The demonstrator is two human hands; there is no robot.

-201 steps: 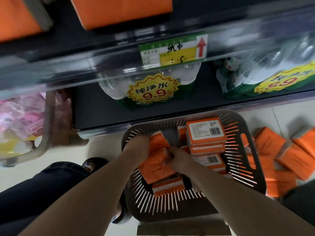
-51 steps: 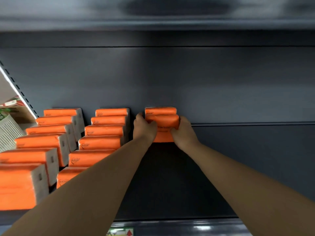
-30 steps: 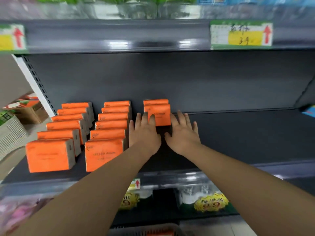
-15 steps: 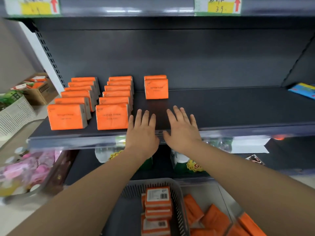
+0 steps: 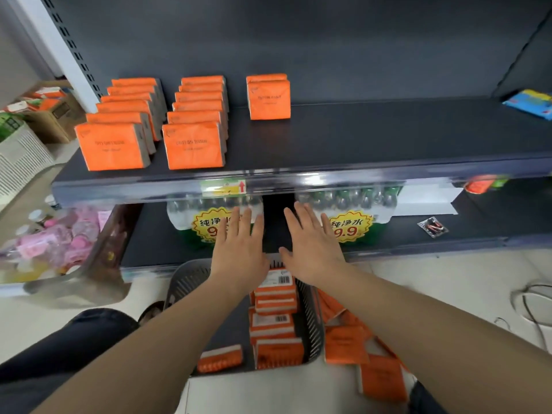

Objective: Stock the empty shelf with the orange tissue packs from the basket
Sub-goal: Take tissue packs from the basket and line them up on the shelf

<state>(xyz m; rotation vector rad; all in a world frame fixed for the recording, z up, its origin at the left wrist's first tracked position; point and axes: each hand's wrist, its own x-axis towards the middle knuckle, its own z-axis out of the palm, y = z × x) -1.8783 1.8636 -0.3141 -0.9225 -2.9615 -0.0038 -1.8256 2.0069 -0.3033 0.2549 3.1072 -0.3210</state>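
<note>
Nearest, beneath both wrists, stands the grey slotted basket [image 5: 185,279]. In it lie the orange tissue packs [image 5: 274,324], flat rectangular blocks in orange wrap with white bands and barcode labels facing up. Loose packs [image 5: 346,345] of the same kind lie on the floor under the right forearm, just outside the basket wall.

The left hand [image 5: 239,252] and right hand [image 5: 313,249] hover side by side over the basket's far rim. Their palms face down and the fingers are straight and spread; they hold nothing and do not touch each other.

Just beyond the fingertips, wrapped water bottles [image 5: 352,225] with yellow price stickers sit on the lower shelf [image 5: 155,243].

Higher and farther is the dark shelf [image 5: 358,138]. Up and left of the left hand stand two full rows [image 5: 194,147] of upright packs, with plain orange fronts, small dark print and pale sides. Straight past the gap between the hands, a short third row [image 5: 268,98] of two packs stands against the back wall. Far to the right of the right hand lies a blue package [image 5: 528,107].
</note>
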